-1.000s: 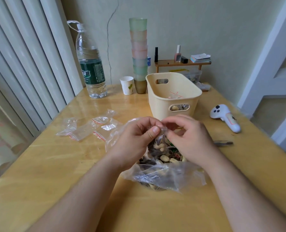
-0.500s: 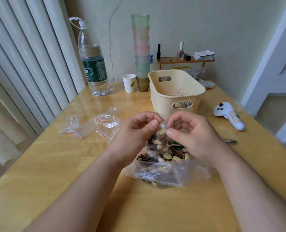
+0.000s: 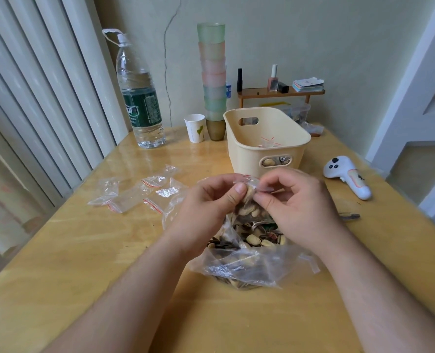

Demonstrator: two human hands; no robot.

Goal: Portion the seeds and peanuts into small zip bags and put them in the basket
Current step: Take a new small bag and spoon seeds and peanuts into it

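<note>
We are pinching the filled small zip bag [image 3: 249,205] between both hands [image 3: 211,207], left and right [image 3: 295,202], and should be pressing its seal fully shut before the basket [image 3: 267,138].

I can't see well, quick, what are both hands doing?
Left hand: pinching the top of the small zip bag.
Right hand: pinching the same bag's top.
</note>
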